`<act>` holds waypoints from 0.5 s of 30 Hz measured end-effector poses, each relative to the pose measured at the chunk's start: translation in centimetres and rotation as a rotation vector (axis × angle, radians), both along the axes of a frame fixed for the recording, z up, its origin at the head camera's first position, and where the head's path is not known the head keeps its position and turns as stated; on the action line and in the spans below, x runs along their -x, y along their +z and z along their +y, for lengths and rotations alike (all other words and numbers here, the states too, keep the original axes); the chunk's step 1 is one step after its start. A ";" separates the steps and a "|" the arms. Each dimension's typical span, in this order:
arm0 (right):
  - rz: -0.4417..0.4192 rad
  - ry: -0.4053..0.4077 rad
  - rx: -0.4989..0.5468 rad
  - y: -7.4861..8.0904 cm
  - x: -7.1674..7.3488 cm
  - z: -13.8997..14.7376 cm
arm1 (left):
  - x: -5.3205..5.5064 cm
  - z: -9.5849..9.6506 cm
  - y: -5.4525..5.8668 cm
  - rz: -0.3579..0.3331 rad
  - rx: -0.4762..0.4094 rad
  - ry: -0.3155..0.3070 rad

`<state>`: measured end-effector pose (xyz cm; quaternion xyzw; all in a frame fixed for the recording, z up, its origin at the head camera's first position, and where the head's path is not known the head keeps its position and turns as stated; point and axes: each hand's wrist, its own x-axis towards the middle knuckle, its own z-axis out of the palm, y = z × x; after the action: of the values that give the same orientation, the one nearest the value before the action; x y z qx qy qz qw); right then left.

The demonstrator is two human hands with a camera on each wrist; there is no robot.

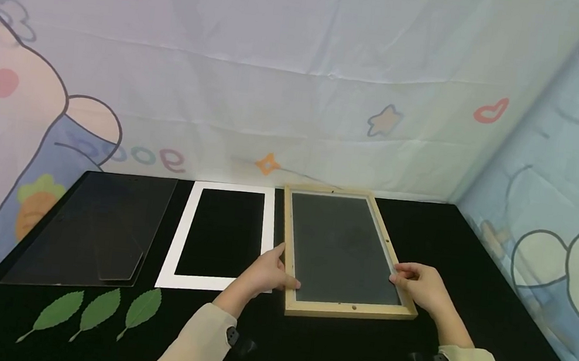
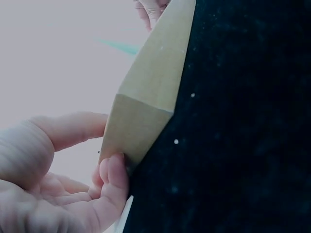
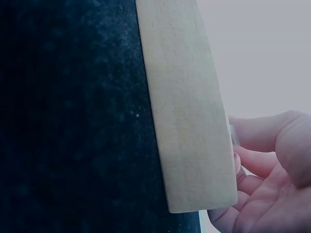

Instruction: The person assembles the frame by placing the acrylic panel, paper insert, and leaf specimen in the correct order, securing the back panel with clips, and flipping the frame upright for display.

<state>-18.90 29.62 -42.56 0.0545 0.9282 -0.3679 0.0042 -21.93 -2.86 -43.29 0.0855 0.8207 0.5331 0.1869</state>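
Observation:
A light wooden picture frame [image 1: 318, 308] lies on the black table, with a smooth grey panel [image 1: 340, 250] inside its rails. My left hand [image 1: 266, 269] grips its left rail near the front corner, thumb over the top and fingers along the outer side. In the left wrist view, fingertips press the wooden corner [image 2: 131, 126]. On the opposite rail, my right hand [image 1: 424, 286] holds the edge, thumb and index finger close together at the inner lip. The right wrist view shows the outer side of the rail [image 3: 189, 121] partly hiding those fingertips.
Left of the frame lies a white mat board [image 1: 215, 283] with a rectangular window. Further left is a dark backing board [image 1: 83, 229] with a stand flap. Several green leaves [image 1: 100, 309] lie before it. A printed cloth [image 1: 299, 87] hangs behind the table.

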 end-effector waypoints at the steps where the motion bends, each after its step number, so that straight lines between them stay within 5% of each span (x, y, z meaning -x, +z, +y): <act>1: -0.003 -0.005 -0.004 0.0 0.0 0.0 | -0.1 0.0 0.0 0.002 -0.001 -0.001; 15: 0.006 0.004 -0.041 0.5 -0.1 -0.3 | -0.4 -0.2 0.2 0.035 0.016 -0.011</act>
<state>-18.76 29.33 -42.09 0.0517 0.9357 -0.3491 0.0011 -21.49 -3.03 -43.10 0.0978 0.8275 0.5240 0.1762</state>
